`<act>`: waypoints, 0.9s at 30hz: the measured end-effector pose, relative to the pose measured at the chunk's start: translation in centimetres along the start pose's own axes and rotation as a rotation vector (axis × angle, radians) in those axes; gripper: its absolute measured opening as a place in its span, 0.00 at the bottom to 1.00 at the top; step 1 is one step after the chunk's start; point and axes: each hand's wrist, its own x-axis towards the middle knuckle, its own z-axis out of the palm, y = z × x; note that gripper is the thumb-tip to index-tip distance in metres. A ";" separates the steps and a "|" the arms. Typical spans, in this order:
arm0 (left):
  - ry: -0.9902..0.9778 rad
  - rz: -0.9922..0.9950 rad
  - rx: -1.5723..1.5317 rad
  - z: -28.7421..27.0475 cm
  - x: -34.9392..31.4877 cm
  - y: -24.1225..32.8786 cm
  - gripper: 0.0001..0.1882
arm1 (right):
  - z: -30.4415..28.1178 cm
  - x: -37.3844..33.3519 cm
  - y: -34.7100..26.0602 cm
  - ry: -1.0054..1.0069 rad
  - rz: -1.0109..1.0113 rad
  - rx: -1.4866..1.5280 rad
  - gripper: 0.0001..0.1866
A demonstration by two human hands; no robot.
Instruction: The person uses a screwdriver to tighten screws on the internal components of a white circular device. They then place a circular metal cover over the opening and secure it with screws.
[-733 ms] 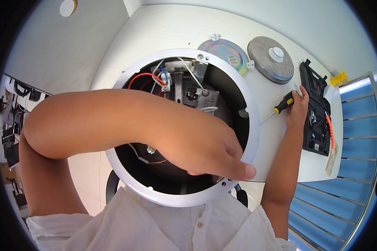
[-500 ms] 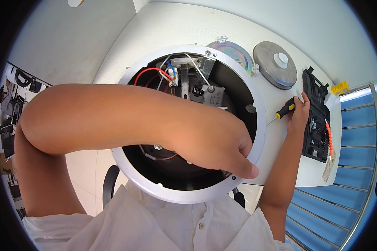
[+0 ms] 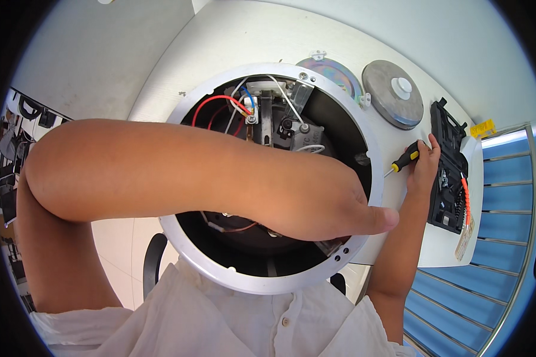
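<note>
Housing [image 3: 268,284] fills mid-frame; the left hand [image 3: 345,205] lies across its lower-right side, thumb stuck out, fingers too hidden to tell whether they grip. The right hand [image 3: 423,169], right of centre, pinches the screwdriver [image 3: 406,158] by its handle. Best brace the rim and keep the blade clear of the wires [image 3: 218,97].

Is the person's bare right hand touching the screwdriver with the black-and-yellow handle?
Touching. The head view shows the right hand holding the screwdriver at the rear end of its handle.
</note>
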 end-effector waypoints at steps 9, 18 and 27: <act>-0.022 0.017 0.053 0.1 0.1 -0.2 0.30 | -0.1 0.0 0.0 -0.011 -0.014 -0.012 0.22; 0.006 -0.011 -0.008 0.4 0.4 -0.4 0.27 | -0.3 0.2 0.1 -0.022 -0.003 0.006 0.23; 0.006 -0.015 0.019 0.3 0.4 -0.3 0.25 | -0.1 0.0 -0.1 -0.023 -0.008 -0.016 0.23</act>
